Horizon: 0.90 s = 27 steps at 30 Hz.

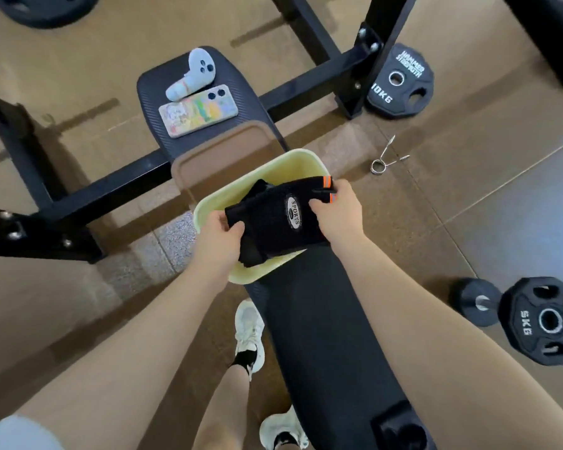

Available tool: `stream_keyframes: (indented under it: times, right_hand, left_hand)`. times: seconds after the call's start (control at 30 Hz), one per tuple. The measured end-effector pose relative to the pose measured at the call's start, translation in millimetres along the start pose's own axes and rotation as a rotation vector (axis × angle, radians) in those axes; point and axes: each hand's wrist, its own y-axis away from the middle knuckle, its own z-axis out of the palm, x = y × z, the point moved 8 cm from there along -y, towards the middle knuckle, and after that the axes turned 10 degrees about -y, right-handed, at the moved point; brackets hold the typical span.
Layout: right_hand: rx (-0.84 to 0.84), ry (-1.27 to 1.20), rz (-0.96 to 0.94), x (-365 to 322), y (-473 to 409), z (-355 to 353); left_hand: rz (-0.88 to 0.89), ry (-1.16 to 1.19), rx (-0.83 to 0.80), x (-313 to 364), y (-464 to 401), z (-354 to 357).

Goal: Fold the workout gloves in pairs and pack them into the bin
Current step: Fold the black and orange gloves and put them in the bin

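A folded pair of black workout gloves [275,219], with an oval SPORTS patch and orange wrist stripes, is held over the pale yellow bin [208,203]. My left hand [223,237] grips the finger end at the lower left. My right hand [337,209] pinches the wrist end at the upper right. The bin stands on the black bench [322,319]. Its inside is mostly hidden by the gloves; a dark item shows just behind them inside the bin.
A brown lid [221,154] lies behind the bin. A phone [198,110] and a white controller [194,73] rest on the bench's far end. Weight plates [400,81] [543,319], a spring collar [387,157] and the black rack frame [306,37] surround the bench.
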Motion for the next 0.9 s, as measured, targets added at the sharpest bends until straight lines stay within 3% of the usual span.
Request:
stream_keyframes:
  times: [0.1,0.23,0.4,0.47,0.57,0.63,0.7,0.73,0.83,0.9]
  right_hand:
    - [-0.058,0.172,-0.007,4,-33,30]
    - [-0.132,0.166,0.078,28,-58,57]
    - [-0.154,0.292,-0.028,30,-73,68]
    - [-0.155,0.398,-0.123,22,-65,69]
    - [-0.087,0.625,-0.297,10,-44,65]
    - [-0.083,0.647,-0.309,11,-36,61]
    - [-0.157,0.619,-0.265,18,-35,62]
    - [-0.207,0.592,-0.244,22,-35,62]
    - [-0.293,0.461,-0.264,24,-29,57]
    - [-0.238,0.427,-0.333,19,-19,39]
  left_hand:
    - [-0.058,-0.138,-0.002,-12,-30,8]
    - [-0.139,-0.192,0.023,-26,-52,16]
    - [-0.372,0.05,0.09,-38,-52,25]
    - [-0.219,-0.138,0.123,-23,-42,19]
    - [0.332,-0.501,0.275,17,-15,15]
    - [0.592,-0.761,0.153,26,-7,40]
    - [0.597,-1.009,-0.119,5,-18,69]
    - [0.558,-1.077,-0.18,-5,-26,74]
    - [0.452,-1.075,-0.217,-13,-45,80]
    - [0.374,-1.116,-0.303,-15,-50,85]
